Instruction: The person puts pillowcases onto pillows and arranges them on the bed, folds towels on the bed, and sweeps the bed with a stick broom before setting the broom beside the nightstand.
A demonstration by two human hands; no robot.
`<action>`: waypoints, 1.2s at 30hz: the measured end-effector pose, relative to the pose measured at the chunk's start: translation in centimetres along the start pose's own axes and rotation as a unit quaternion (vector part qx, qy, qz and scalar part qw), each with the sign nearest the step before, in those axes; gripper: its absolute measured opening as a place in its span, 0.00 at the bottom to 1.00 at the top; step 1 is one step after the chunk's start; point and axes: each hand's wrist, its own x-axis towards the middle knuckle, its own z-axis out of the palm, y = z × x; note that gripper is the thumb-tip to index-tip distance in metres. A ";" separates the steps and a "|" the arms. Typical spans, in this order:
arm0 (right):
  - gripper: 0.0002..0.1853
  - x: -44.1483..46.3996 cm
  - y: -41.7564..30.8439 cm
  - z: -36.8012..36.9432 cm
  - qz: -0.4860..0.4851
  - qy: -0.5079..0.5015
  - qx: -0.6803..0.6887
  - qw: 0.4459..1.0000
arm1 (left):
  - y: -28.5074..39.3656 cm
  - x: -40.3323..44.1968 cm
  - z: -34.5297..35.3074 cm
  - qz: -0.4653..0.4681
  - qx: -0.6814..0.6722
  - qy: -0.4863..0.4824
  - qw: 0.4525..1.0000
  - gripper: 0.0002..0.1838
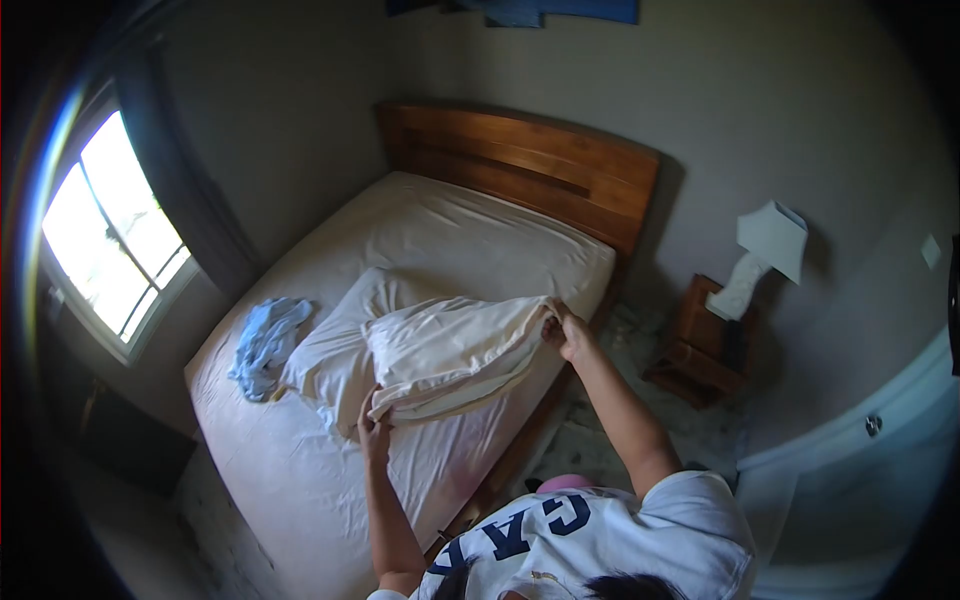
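Note:
A cream pillowcase point(455, 340) with a pillow inside is stretched between my two hands above the bed, its open edge towards me. My left hand point(374, 432) is closed on the near left corner of that edge. At the opposite corner, out to the right, my right hand point(566, 334) pinches the fabric with curled fingers. Behind and left of it lies a second pale pillow point(340, 335), partly covered by the held one. Crumpled light blue cloth point(265, 345) rests beside that pillow on the mattress point(300, 490), which has a pale fitted sheet.
A wooden headboard point(520, 165) stands against the far wall. To the right, a wooden nightstand point(690, 345) carries a white lamp point(765, 250). A bright window point(115, 235) with a dark curtain point(185, 170) is on the left. A whitish door point(860, 500) is at lower right.

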 end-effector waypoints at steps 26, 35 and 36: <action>0.10 -2.5 -27.1 0.0 -0.298 -0.151 -0.143 0.932 | 21.4 5.3 18.1 0.310 -0.041 0.158 0.937 0.16; 0.12 7.3 -34.9 -6.5 -0.218 -0.118 -0.178 0.952 | 15.2 9.7 27.2 0.134 -0.117 0.158 0.971 0.13; 0.12 9.1 -35.4 -7.0 -0.193 -0.119 -0.186 0.956 | 15.6 10.1 28.3 0.128 -0.088 0.156 0.976 0.14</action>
